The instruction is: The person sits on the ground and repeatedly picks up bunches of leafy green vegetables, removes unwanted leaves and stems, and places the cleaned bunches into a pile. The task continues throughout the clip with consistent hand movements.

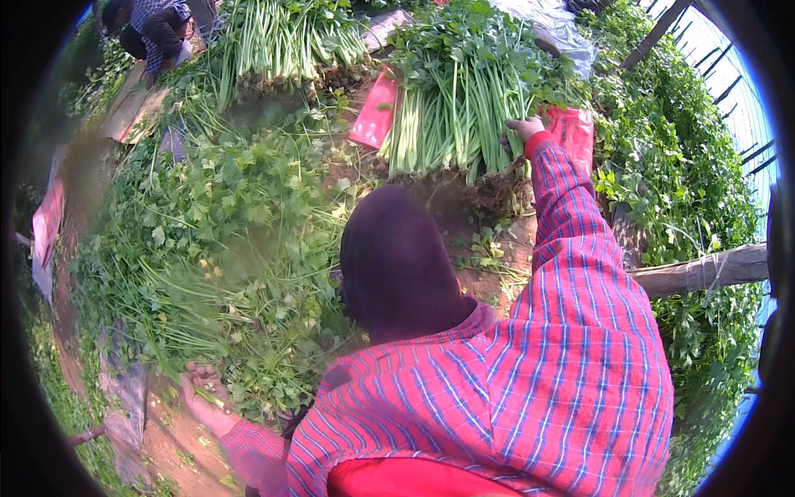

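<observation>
My left hand [205,397], palm up at the lower left, holds a celery stalk [208,397] across its fingers, with the pale root end by the heel of the hand. Leafy tops lie beyond it over loose celery [248,205]. My right arm reaches to the upper right, where my right hand [526,129] grips stalks at the right edge of a pile of celery [459,118]. That pile has its roots towards me and its leaves away. Pink-red plastic packaging [374,109] shows at its left, and more red plastic [574,133] at its right.
A second celery pile [292,43] lies at the top, left of the first. Another person [158,31] crouches at the upper left beside flattened cardboard [133,109]. A wooden pole [702,271] juts in from the right. Celery plants [689,186] grow along that side.
</observation>
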The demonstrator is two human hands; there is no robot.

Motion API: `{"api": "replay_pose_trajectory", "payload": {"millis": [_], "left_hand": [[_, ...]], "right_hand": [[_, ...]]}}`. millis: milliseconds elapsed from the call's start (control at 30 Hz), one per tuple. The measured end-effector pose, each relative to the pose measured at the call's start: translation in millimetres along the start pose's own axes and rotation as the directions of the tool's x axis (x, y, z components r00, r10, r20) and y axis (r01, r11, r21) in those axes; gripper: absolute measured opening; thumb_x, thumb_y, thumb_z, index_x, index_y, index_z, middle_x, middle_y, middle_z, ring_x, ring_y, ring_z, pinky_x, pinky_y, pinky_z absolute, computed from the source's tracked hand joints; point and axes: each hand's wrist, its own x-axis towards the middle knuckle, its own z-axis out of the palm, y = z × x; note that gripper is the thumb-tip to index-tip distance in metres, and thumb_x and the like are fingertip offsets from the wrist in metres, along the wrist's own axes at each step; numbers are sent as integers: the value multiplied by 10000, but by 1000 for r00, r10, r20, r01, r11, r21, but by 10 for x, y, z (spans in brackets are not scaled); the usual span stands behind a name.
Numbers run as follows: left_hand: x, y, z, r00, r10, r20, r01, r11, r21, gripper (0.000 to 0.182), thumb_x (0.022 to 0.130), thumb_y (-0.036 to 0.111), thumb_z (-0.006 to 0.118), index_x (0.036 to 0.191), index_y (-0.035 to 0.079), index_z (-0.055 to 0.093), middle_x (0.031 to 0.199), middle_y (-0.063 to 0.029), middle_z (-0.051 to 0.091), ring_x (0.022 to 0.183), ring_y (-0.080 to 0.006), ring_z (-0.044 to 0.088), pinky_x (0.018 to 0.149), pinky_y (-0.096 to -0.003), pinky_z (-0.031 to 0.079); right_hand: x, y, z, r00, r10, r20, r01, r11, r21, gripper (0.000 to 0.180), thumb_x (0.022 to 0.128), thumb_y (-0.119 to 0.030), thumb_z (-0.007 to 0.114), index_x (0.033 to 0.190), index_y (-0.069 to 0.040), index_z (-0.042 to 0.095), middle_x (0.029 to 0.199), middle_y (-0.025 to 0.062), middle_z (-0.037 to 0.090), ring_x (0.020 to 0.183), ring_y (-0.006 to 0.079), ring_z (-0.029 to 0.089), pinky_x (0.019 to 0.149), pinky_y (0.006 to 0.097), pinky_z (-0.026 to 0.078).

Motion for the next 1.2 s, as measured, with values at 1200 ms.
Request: {"api": "replay_pose_trajectory", "payload": {"millis": [1200], "left_hand": [[-669, 1038, -117, 813, 526, -249, -486, 849, 208, 319, 949, 296, 431, 1086, 10, 474, 910, -91, 566, 698, -152, 559, 617, -266, 469]], "right_hand": [[513, -1255, 1486, 714, -482, 508, 634, 753, -176, 314, 862, -206, 604, 1151, -85, 595, 894, 18, 634, 741, 85, 585, 609, 204, 481]]}}
